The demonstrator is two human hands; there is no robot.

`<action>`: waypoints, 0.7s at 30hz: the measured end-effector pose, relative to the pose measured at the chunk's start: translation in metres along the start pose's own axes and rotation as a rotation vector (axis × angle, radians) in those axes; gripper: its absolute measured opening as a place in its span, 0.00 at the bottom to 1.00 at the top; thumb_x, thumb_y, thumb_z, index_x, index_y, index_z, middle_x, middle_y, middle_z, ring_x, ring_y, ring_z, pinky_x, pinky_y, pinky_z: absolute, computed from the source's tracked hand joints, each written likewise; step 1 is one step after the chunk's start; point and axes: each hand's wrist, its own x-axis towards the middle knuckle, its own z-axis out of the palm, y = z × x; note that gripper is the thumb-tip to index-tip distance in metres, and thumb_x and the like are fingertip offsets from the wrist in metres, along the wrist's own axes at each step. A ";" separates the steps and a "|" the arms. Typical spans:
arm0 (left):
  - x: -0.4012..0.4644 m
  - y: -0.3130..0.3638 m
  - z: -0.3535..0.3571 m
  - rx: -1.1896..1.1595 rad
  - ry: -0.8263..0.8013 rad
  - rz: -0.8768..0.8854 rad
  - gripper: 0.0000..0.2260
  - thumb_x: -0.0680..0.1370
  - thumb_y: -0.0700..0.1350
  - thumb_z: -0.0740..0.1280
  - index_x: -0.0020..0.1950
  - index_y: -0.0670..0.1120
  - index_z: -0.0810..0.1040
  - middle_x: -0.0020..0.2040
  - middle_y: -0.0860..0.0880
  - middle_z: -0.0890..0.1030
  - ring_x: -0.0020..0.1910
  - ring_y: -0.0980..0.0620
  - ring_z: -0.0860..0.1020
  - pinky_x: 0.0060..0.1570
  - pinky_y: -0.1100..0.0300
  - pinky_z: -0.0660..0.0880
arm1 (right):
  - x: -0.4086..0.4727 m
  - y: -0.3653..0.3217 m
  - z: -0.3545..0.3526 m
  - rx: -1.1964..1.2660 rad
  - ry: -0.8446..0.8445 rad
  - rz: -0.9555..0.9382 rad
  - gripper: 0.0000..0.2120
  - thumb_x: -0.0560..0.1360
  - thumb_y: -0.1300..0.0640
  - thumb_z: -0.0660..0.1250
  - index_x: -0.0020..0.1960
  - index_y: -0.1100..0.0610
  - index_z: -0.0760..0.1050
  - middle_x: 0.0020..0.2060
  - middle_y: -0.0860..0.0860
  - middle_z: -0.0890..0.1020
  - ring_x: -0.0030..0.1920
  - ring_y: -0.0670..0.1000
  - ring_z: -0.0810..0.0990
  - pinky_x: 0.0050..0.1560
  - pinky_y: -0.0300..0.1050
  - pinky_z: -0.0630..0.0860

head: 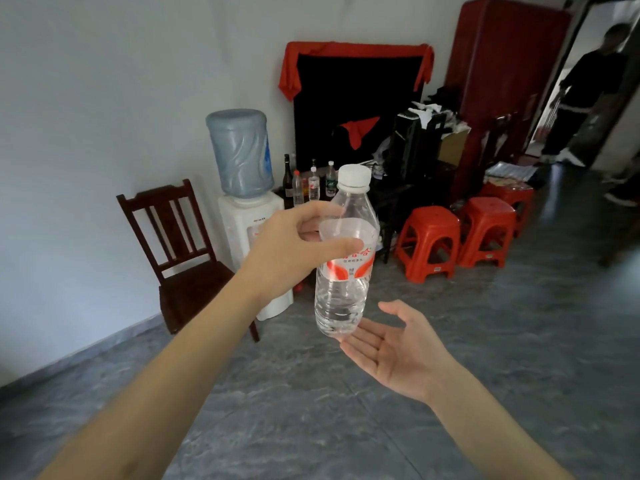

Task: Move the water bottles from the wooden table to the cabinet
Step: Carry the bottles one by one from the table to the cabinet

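Note:
A clear plastic water bottle [343, 292] with a white cap and a red-and-white label hangs upright in mid-air over the grey floor. My left hand [294, 247] grips it around the upper body, thumb in front. Palm up, my right hand [391, 348] lies open just below the bottle, fingertips touching or nearly touching its base. Several other bottles [313, 185] stand on a low dark cabinet [391, 199] against the far wall, beside the water dispenser. No wooden table is in view.
A white water dispenser [249, 216] with a blue jug and a dark wooden chair [180, 247] stand at the left wall. Red plastic stools [429, 244] sit right of the cabinet. A tall red wardrobe [502, 81] and a person [581, 95] in the doorway are at the far right.

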 end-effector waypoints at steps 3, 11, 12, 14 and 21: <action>0.019 -0.008 -0.002 -0.013 -0.007 -0.005 0.19 0.71 0.47 0.79 0.60 0.51 0.82 0.52 0.53 0.87 0.50 0.57 0.85 0.49 0.69 0.78 | 0.011 -0.010 0.002 0.008 0.006 -0.013 0.26 0.76 0.52 0.64 0.67 0.68 0.72 0.58 0.64 0.82 0.58 0.61 0.83 0.57 0.57 0.79; 0.091 -0.028 0.004 0.014 -0.049 0.015 0.22 0.70 0.52 0.79 0.63 0.54 0.81 0.55 0.56 0.86 0.53 0.58 0.84 0.57 0.62 0.79 | 0.057 -0.058 -0.001 0.042 0.009 -0.040 0.26 0.76 0.52 0.64 0.67 0.68 0.72 0.59 0.64 0.82 0.58 0.61 0.83 0.57 0.56 0.80; 0.101 -0.029 0.006 0.019 -0.050 0.021 0.22 0.71 0.51 0.79 0.63 0.54 0.81 0.55 0.55 0.86 0.53 0.58 0.84 0.57 0.62 0.79 | 0.063 -0.067 -0.002 0.042 0.006 -0.046 0.26 0.76 0.52 0.64 0.67 0.69 0.72 0.59 0.64 0.82 0.58 0.61 0.83 0.56 0.56 0.80; 0.125 -0.031 0.009 0.024 -0.048 0.029 0.21 0.71 0.51 0.79 0.63 0.54 0.81 0.55 0.55 0.87 0.53 0.58 0.85 0.58 0.60 0.80 | 0.075 -0.089 -0.002 0.041 -0.001 -0.057 0.26 0.75 0.52 0.64 0.67 0.69 0.72 0.59 0.64 0.82 0.58 0.61 0.83 0.56 0.56 0.81; 0.205 -0.047 0.022 0.036 -0.015 0.032 0.20 0.72 0.51 0.79 0.62 0.54 0.82 0.55 0.55 0.87 0.55 0.56 0.84 0.62 0.51 0.80 | 0.118 -0.158 -0.012 0.029 -0.016 -0.059 0.27 0.75 0.51 0.64 0.67 0.68 0.72 0.59 0.63 0.82 0.58 0.60 0.83 0.57 0.56 0.80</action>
